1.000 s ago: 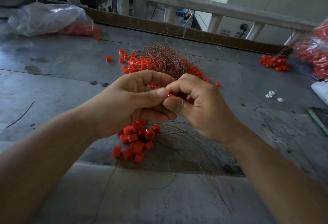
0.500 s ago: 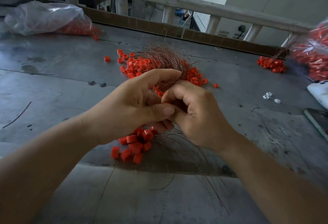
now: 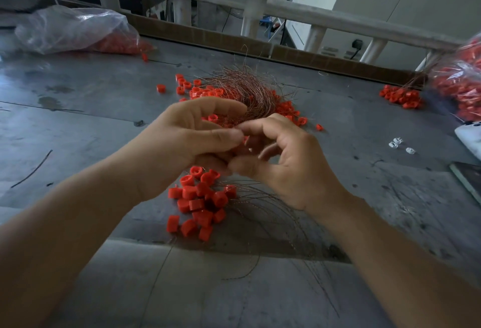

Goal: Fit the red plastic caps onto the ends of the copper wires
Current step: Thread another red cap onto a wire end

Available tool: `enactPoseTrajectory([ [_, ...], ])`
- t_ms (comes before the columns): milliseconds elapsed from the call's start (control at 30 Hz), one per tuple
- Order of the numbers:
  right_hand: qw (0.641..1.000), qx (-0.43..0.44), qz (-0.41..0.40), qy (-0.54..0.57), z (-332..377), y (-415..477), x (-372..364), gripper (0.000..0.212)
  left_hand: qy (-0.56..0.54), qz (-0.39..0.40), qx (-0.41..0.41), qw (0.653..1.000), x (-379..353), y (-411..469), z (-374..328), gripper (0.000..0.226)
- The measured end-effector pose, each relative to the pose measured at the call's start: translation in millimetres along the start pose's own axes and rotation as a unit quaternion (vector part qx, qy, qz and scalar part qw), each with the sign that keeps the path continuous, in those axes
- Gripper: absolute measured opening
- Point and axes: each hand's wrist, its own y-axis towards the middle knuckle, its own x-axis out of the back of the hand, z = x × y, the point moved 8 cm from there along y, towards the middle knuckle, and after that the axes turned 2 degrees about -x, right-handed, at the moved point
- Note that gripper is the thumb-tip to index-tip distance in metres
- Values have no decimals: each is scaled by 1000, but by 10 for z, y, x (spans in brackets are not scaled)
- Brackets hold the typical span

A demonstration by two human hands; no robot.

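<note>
Grey bench (image 3: 78, 124) spreads around the near cap pile (image 3: 200, 202); just above it our left hand (image 3: 182, 143) pinches one cap (image 3: 245, 139) while our right hand (image 3: 286, 163) curls in against it, on a wire or not we cannot tell. We should hold the cap still and feed the wire end straight in; room lies open left of the pile, while the wire nest (image 3: 247, 91) beyond it could snag.
</note>
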Motion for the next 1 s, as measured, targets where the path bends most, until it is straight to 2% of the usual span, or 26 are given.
enactPoseTrajectory([
  [67,1000,-21,-3,7,-28,12,43,27,-41,-12,-14,999,59,10,-39,47],
  [133,999,-33,0,16,-61,19,67,10,-62,-17,-26,998,96,20,-66,42],
  [167,999,-35,4,12,-74,17,73,9,-67,-18,-30,997,109,25,-73,40],
  [300,998,-47,37,8,-77,-3,36,16,-99,-18,-41,994,143,29,-94,37],
  [433,998,-62,17,-4,-85,10,170,18,-80,-22,-49,995,171,17,-129,40],
  [567,996,-70,37,-31,-85,22,208,15,-14,-52,-43,998,283,16,-145,39],
  [700,992,-75,70,-67,-114,2,97,13,97,-80,-2,992,365,16,-62,41],
  [800,985,-81,101,-112,-182,-16,-5,7,136,-141,10,981,507,34,-15,37],
  [900,977,-79,127,-151,-247,-29,-82,3,242,-224,0,944,697,65,23,38],
  [1000,973,-81,147,-159,-273,-43,-117,4,363,-254,-15,896,769,101,67,35],
])
